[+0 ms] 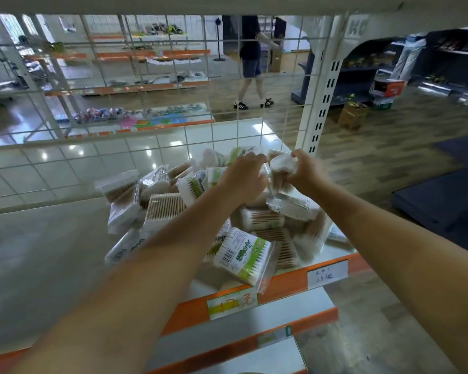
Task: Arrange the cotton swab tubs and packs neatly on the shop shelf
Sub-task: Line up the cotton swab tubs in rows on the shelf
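Here, clear round tub (281,168) of wooden-stemmed swabs

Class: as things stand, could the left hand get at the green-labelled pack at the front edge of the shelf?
Probably yes. The green-labelled pack lies on top, uncovered, beside the left forearm; the left hand would only need to draw back.

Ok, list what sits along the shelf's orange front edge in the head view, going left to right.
Green-and-yellow price tag → green-labelled swab pack overhanging the edge → white handwritten price tag. Behind them, both hands work at the back of the pile.
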A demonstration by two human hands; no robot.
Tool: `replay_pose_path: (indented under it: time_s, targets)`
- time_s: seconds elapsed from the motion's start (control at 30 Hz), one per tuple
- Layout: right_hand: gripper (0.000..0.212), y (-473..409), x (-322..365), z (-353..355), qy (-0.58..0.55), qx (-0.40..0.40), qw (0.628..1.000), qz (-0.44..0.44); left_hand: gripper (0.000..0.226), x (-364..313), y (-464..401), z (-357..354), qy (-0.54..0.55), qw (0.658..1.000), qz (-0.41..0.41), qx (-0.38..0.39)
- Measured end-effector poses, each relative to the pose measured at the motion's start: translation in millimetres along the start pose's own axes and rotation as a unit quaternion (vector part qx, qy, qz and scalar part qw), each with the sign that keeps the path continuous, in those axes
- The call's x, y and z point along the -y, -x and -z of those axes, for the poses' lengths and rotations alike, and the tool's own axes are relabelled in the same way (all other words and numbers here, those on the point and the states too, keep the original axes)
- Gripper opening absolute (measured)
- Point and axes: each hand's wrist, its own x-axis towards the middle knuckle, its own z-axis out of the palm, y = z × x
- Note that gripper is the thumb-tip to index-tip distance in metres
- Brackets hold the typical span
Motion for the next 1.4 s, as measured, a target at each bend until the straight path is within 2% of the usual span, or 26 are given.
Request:
replay_pose_path:
  time_s: [0.13,0.3,0.53,0.87,1.17,1.27,1.4]
  targets:
    - [0.053,9.2,11.3,14.8,-0.02,-0.026,0.999,0.028,0.043,7.1,7.4,13.1,0.015,1.0,-0.004,-0.022]
    - [0.052,21.0,37.1,31.2,-0.026,-0.071,0.996,0.053,0.044,14.7,20.7,33.8,0.042,0.997,0.007,-0.06]
    - [0.056,51.5,88.5,34.5,-0.059,-0.114,0.987,0.1,0.041,40.7,59.5,72.5,0.088,0.994,0.021,-0.057]
    - [0.057,109.0,183.0,4.0,-0.088,-0.082,0.984,0.132,0.044,105.1,138.6,129.8,0.054,0.994,0.055,-0.071]
    - [0.056,155.5,259.1,-46.8,-0.092,0.002,0.984,0.15,0.048,178.8,222.9,164.1,0.178,0.975,0.113,-0.071]
    - [0.057,173.8,283.4,-62.4,-0.093,0.03,0.981,0.169,0.048,197.4,250.2,168.4,0.282,0.948,0.142,-0.045]
    - [0.061,197.0,313.4,-76.6,-0.083,0.102,0.968,0.214,0.061,221.5,286.0,175.9,0.466,0.868,0.168,-0.02]
